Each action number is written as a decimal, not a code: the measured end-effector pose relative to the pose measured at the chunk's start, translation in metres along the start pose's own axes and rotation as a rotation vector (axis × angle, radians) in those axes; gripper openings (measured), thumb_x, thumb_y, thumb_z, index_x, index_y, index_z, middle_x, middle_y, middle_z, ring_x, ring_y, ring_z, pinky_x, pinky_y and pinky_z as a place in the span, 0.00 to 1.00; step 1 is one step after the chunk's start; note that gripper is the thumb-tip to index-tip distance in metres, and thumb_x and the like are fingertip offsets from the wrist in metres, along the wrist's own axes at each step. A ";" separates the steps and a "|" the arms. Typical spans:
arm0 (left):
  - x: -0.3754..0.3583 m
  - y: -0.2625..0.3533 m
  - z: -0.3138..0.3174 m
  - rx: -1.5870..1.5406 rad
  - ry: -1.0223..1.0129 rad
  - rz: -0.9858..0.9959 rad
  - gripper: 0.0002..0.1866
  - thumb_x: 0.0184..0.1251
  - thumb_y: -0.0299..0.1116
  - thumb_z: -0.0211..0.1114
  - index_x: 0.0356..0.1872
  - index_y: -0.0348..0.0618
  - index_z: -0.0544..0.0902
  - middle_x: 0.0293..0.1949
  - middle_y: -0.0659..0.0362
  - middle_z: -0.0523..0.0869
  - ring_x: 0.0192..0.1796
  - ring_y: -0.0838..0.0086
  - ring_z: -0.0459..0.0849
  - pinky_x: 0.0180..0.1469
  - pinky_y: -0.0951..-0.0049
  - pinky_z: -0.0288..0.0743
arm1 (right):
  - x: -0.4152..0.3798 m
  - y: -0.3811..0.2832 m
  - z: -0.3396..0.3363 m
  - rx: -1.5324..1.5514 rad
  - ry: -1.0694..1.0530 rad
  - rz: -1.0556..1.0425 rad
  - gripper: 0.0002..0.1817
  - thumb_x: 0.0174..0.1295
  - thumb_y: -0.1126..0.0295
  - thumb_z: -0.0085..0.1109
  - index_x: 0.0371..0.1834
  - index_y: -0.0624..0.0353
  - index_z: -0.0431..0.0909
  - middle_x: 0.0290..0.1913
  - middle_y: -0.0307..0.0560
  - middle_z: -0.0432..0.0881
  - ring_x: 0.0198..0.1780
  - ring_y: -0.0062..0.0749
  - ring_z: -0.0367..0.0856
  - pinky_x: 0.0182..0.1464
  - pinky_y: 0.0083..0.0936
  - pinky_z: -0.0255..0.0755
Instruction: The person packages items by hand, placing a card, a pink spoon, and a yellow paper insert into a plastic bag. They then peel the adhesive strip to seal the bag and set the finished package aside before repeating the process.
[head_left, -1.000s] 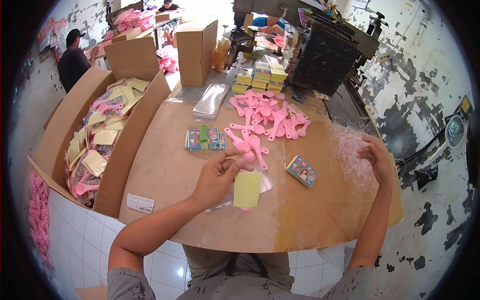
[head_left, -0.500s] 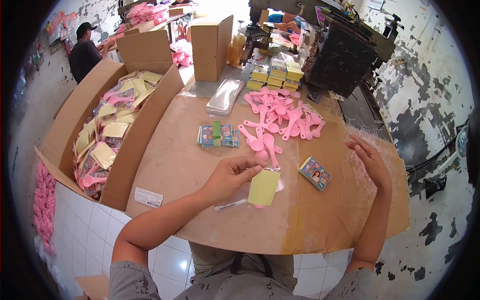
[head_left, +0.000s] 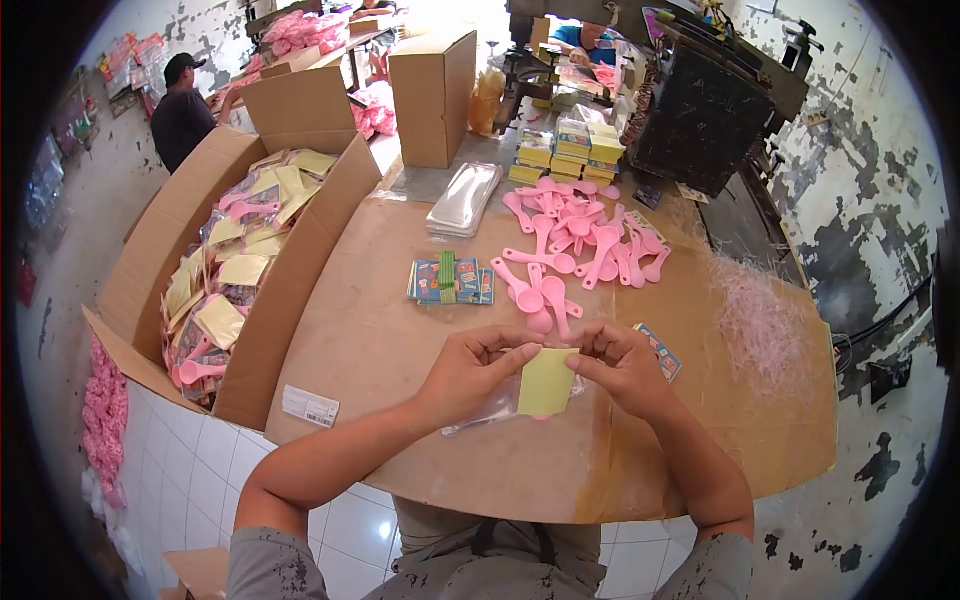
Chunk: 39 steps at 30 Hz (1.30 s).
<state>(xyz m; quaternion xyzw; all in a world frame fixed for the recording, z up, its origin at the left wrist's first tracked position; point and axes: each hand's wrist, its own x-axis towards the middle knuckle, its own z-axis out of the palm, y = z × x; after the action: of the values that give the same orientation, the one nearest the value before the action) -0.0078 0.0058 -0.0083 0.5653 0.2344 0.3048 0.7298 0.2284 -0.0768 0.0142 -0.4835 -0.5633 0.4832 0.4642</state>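
Note:
Above the front of the cardboard-covered table, my left hand (head_left: pixel 482 368) pinches the top left of a clear plastic bag with a yellow card (head_left: pixel 546 383) in or against it. My right hand (head_left: pixel 625 368) is closed at the card's top right corner. Part of a pink spoon shows just under the card, and more clear plastic (head_left: pixel 480 416) lies to its left. Beyond my hands is a heap of pink measuring spoons (head_left: pixel 575 235). A blue picture-card pack (head_left: pixel 660 352) sits partly hidden behind my right hand.
An open carton (head_left: pixel 310 290) of filled bags stands left. Banded cards (head_left: pixel 425 280), clear bags (head_left: pixel 463 203) and stacked card packs (head_left: pixel 570 150) lie further back. Pink shreds (head_left: pixel 755 325) lie right; a black machine (head_left: pixel 700 110) stands behind. Two people are in the background.
My right hand has come in from the right, above the shreds, to the card's top corner and closed there. My left hand keeps its hold. The view has shifted slightly.

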 end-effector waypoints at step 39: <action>0.005 -0.004 -0.009 0.094 -0.079 -0.080 0.15 0.77 0.24 0.67 0.61 0.30 0.85 0.51 0.52 0.92 0.50 0.76 0.91 0.54 0.75 0.86 | -0.007 0.018 -0.018 -0.024 0.017 -0.100 0.12 0.69 0.78 0.69 0.54 0.65 0.87 0.49 0.43 0.86 0.47 0.22 0.85 0.49 0.21 0.80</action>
<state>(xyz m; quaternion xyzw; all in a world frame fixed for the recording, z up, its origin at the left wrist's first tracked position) -0.0091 0.0146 -0.0147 0.6007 0.2421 0.2414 0.7227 0.2482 -0.0809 -0.0025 -0.4643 -0.5884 0.4485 0.4870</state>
